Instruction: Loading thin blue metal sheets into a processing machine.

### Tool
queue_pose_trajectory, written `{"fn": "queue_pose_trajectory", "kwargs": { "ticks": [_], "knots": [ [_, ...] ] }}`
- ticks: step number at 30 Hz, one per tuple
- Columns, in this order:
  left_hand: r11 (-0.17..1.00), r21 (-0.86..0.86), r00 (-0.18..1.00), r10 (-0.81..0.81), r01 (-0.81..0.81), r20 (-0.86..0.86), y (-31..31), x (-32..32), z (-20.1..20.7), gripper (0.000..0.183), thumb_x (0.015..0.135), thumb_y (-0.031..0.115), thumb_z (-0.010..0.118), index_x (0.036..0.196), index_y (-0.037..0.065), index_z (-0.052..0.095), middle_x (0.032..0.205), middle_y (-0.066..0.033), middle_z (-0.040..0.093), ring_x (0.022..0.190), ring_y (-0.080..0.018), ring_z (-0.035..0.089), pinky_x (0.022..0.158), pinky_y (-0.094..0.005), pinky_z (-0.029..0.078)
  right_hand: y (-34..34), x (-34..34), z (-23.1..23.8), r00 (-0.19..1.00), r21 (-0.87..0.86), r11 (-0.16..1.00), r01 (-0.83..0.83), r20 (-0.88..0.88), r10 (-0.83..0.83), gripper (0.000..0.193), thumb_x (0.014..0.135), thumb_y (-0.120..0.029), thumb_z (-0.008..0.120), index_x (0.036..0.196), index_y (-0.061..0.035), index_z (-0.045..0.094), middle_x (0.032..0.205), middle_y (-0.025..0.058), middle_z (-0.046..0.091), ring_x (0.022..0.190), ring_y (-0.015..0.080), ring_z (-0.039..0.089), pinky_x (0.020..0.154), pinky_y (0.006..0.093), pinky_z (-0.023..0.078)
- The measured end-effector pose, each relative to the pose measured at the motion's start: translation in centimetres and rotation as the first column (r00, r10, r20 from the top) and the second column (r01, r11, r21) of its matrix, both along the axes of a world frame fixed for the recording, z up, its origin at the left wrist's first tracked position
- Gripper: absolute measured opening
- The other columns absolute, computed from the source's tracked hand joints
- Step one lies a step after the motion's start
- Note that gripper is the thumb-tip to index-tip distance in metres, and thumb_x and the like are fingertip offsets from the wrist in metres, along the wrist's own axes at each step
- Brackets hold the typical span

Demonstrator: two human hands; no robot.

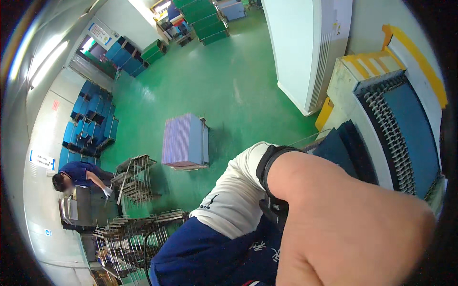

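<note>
Neither my left hand nor my right hand shows its fingers. A large bare arm (348, 219) of mine, seemingly the left, fills the lower right. It bends at the elbow near the right side and runs back out past the lower edge, so its hand is hidden. Around the upper arm sits the dark cuff of a white sleeve (234, 190), joined to my navy shirt (205, 252). Below the cuff, a small black object (274, 209) shows only in part beside the sleeve. What either hand holds or touches cannot be seen.
Close behind the arm stands a machine with a chain-edged blue belt (412, 128), and near it a tall white cabinet (305, 47). A stack of lilac panels (183, 140) stands on the green floor. Metal racks (136, 176), blue bins (93, 117) and a bending co-worker (81, 176) are at left.
</note>
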State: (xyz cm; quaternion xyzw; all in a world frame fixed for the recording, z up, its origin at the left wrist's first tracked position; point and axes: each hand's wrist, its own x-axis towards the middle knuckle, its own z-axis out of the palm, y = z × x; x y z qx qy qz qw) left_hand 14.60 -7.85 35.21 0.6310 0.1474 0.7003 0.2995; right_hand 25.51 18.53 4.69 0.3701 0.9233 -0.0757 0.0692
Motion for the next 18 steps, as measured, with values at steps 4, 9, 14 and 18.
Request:
{"fn": "queue_pose_trajectory", "kwargs": {
  "ticks": [4, 9, 14, 18],
  "knots": [
    [0.996, -0.029, 0.997, 0.079, -0.079, 0.006, -0.2, 0.2, -0.1, 0.029, 0.091, 0.021, 0.054, 0.068, 0.001, 0.056, 0.065, -0.0073, 0.059, 0.059, -0.0163, 0.057, 0.057, -0.0309, 0.047, -0.5, -1.1, 0.4, 0.999, -0.037, 0.999, -0.039, 0.013, 0.039, 0.045, 0.077, -0.033, 0.071, 0.109, -0.0027, 0.062, 0.108, 0.0184, 0.063, 0.101, 0.0292, 0.060, 0.087, 0.0393, 0.047],
    [0.998, -0.040, 0.998, 0.053, -0.052, 0.029, 0.6, -0.2, -0.2, 0.029, 0.090, 0.020, 0.054, 0.068, 0.002, 0.057, 0.064, -0.0074, 0.059, 0.058, -0.0163, 0.057, 0.056, -0.0310, 0.047, 2.8, 0.2, -3.5, 0.997, -0.090, 0.996, -0.002, 0.079, 0.009, 0.042, 0.077, -0.037, 0.071, 0.104, -0.0053, 0.065, 0.107, 0.0185, 0.064, 0.099, 0.0254, 0.062, 0.085, 0.0375, 0.048],
    [0.998, -0.025, 0.997, 0.054, -0.052, 0.057, 0.9, 0.7, -1.0, 0.029, 0.089, 0.020, 0.054, 0.067, 0.002, 0.057, 0.064, -0.0075, 0.059, 0.058, -0.0163, 0.058, 0.055, -0.0312, 0.047, 0.2, -0.6, -0.2, 0.998, -0.030, 0.998, -0.056, 0.011, 0.057, 0.044, 0.077, -0.031, 0.070, 0.110, -0.0021, 0.063, 0.105, 0.0183, 0.065, 0.099, 0.0343, 0.061, 0.086, 0.0419, 0.047],
    [0.998, -0.020, 0.997, 0.062, -0.061, 0.048, 1.2, 1.0, -0.8, 0.028, 0.089, 0.020, 0.055, 0.067, 0.002, 0.057, 0.064, -0.0076, 0.059, 0.057, -0.0164, 0.058, 0.055, -0.0313, 0.047, -0.4, -0.7, 0.6, 0.996, -0.025, 0.998, -0.062, -0.063, 0.060, 0.041, 0.077, -0.030, 0.070, 0.107, -0.0026, 0.064, 0.101, 0.0181, 0.065, 0.096, 0.0346, 0.062, 0.083, 0.0430, 0.048]
  ]
}}
